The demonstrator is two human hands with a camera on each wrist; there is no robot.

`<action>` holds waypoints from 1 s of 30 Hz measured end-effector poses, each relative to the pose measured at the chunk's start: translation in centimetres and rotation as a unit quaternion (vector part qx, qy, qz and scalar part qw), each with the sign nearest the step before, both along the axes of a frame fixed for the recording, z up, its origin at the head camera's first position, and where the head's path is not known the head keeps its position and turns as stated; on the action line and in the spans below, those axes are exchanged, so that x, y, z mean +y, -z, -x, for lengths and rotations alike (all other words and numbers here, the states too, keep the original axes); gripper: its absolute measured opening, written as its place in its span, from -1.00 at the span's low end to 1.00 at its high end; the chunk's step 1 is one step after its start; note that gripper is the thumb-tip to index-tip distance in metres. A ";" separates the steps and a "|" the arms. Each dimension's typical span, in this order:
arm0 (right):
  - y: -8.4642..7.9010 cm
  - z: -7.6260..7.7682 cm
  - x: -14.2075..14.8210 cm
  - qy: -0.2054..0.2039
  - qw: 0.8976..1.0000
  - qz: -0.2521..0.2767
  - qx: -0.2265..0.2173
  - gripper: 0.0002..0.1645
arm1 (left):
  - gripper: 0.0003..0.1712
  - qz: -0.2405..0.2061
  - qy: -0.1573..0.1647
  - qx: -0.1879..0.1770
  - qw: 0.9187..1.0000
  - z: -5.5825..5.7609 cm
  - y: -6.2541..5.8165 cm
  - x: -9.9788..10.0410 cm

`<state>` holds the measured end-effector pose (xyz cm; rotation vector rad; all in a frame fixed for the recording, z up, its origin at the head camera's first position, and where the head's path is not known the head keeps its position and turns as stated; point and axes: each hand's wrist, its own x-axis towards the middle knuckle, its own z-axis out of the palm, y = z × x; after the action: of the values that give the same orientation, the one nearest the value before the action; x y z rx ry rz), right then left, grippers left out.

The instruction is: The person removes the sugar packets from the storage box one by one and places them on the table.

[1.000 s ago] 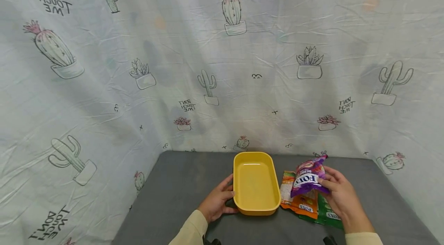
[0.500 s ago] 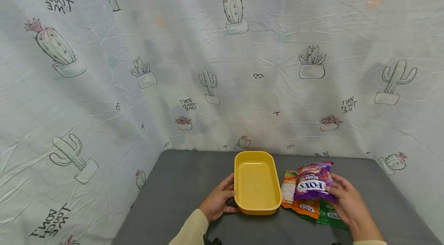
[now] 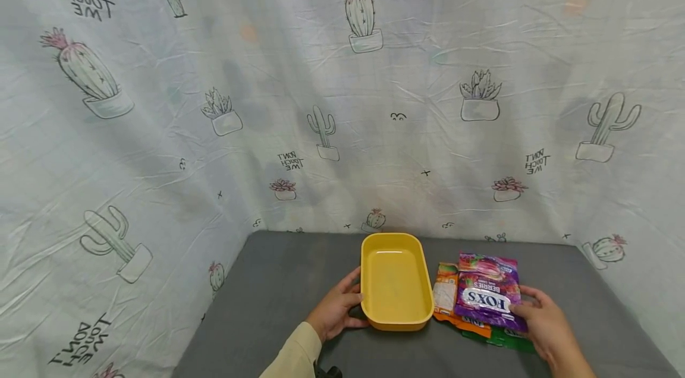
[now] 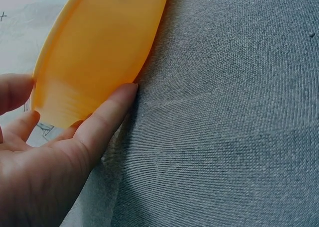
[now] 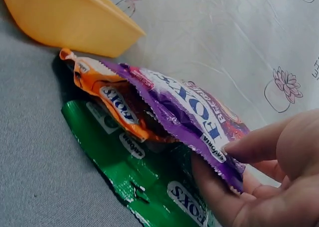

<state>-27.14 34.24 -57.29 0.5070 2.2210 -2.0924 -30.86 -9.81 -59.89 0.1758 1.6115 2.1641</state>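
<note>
My right hand (image 3: 548, 321) pinches the lower right edge of a purple FOX'S berries candy bag (image 3: 489, 292). In the right wrist view, the thumb lies on the bag's printed front and fingers are behind it. The purple bag overlaps an orange FOX'S candy bag (image 5: 119, 100) and a green FOX'S candy bag (image 5: 129, 167), which shows lowest on the table. My left hand (image 3: 337, 308) has its fingertips on the outer left wall of a yellow rectangular tub (image 3: 396, 327). Its thumb (image 4: 112, 112) lies low along the tub's wall, with the other fingers spread towards the rim.
A grey cloth covers the table (image 3: 289, 271). White fabric printed with cacti (image 3: 374, 98) hangs behind and along both sides. The tub stands just left of the bags.
My right hand has moved right and towards me with the purple bag, which has come down and flattened over the orange and green bags. The left hand and tub have stayed put.
</note>
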 end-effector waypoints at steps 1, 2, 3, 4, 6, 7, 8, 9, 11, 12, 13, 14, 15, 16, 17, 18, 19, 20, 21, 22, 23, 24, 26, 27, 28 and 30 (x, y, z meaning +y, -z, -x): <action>0.1 -0.1 0.0 0.004 1.000 -0.014 -0.003 -0.16 | -0.06 0.000 0.000 -0.001 1.000 0.0 0.0 0.0; 0.1 -0.2 0.0 0.009 1.000 -0.027 -0.008 -0.16 | -0.06 -0.001 0.000 -0.001 1.000 0.0 0.1 0.0; 0.1 -0.2 0.0 0.015 0.999 -0.037 -0.014 -0.16 | -0.06 -0.002 0.000 -0.001 1.000 0.0 0.1 0.1; 0.1 -0.3 0.0 0.023 0.998 -0.049 -0.018 -0.16 | -0.06 -0.002 -0.001 0.000 1.000 0.1 0.2 0.1; 0.2 -0.3 0.1 0.040 0.997 -0.068 -0.024 -0.18 | -0.06 -0.003 0.000 0.001 1.000 0.0 0.2 0.0; 0.2 -0.4 0.2 0.050 0.995 -0.076 -0.026 -0.20 | -0.07 -0.004 0.001 0.001 1.000 0.0 0.2 0.0; 0.2 -0.4 0.3 0.059 0.994 -0.084 -0.026 -0.22 | -0.07 -0.005 0.000 0.002 1.000 0.0 0.2 0.0; 0.2 -0.4 0.5 0.071 0.993 -0.091 -0.025 -0.24 | -0.08 -0.007 0.000 0.001 1.000 0.0 0.3 0.0; 0.3 -0.6 0.8 0.090 0.991 -0.100 -0.023 -0.29 | -0.09 -0.011 -0.001 -0.004 1.000 -0.1 0.3 -0.1; 0.3 -0.6 0.9 0.100 0.990 -0.101 -0.021 -0.31 | -0.10 -0.013 -0.002 -0.005 1.000 -0.1 0.4 -0.2; 0.3 -0.7 1.0 0.109 0.988 -0.104 -0.022 -0.33 | -0.11 -0.015 -0.003 -0.007 1.000 -0.1 0.5 -0.3; 0.3 -0.8 1.2 0.117 0.987 -0.103 -0.023 -0.35 | -0.11 -0.016 -0.005 -0.008 1.000 -0.2 0.6 -0.3; 0.3 -0.8 1.3 0.124 0.987 -0.103 -0.024 -0.36 | -0.12 -0.018 -0.006 -0.009 1.000 -0.2 0.7 -0.4; 0.2 -0.9 1.4 0.128 0.986 -0.102 -0.022 -0.37 | -0.13 -0.017 -0.007 -0.010 1.000 -0.3 0.7 -0.4; 0.1 -0.8 1.4 0.133 0.986 -0.102 -0.020 -0.39 | -0.14 -0.017 -0.008 -0.009 1.000 -0.3 0.8 -0.5; -0.1 -0.8 1.4 0.137 0.985 -0.101 -0.019 -0.40 | -0.15 -0.016 -0.009 -0.007 1.000 -0.4 0.8 -0.5; -0.3 -0.8 1.4 0.140 0.985 -0.099 -0.017 -0.39 | -0.15 -0.014 -0.011 -0.006 1.000 -0.4 0.8 -0.5; -0.5 -0.8 1.3 0.142 0.985 -0.102 -0.015 -0.39 | -0.16 -0.013 -0.013 -0.005 1.000 -0.4 0.8 -0.5; -0.8 -0.7 1.1 0.146 0.984 -0.102 -0.011 -0.38 | -0.17 -0.011 -0.014 -0.004 1.000 -0.4 0.9 -0.5; -1.1 -0.7 0.9 0.149 0.983 -0.104 -0.009 -0.37 | -0.17 -0.008 -0.016 -0.003 1.000 -0.5 0.9 -0.5; -1.4 -0.7 0.7 0.153 0.983 -0.106 -0.007 -0.36 | -0.18 -0.005 -0.019 -0.003 1.000 -0.5 0.9 -0.5; -1.7 -0.7 0.5 0.155 0.982 -0.107 -0.005 -0.35 | -0.18 0.000 -0.020 -0.003 1.000 -0.5 0.8 -0.5; -2.3 -0.6 -0.1 0.159 0.981 -0.114 0.005 -0.34 | -0.19 0.014 -0.022 -0.003 1.000 -0.4 0.8 -0.6; -2.6 -0.6 -0.3 0.159 0.981 -0.115 0.012 -0.32 | -0.20 0.023 -0.023 -0.002 0.999 -0.4 0.7 -0.6; -3.0 -0.6 -0.6 0.158 0.980 -0.119 0.019 -0.31 | -0.21 0.033 -0.025 -0.002 0.999 -0.4 0.5 -0.7; -3.8 -0.5 -1.3 0.152 0.980 -0.128 0.035 -0.28 | -0.22 0.054 -0.027 0.003 0.998 -0.4 0.0 -0.9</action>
<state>-26.65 32.96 -53.52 0.8508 2.6167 -1.9826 -30.50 -10.75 -59.93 0.1062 1.7496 2.1120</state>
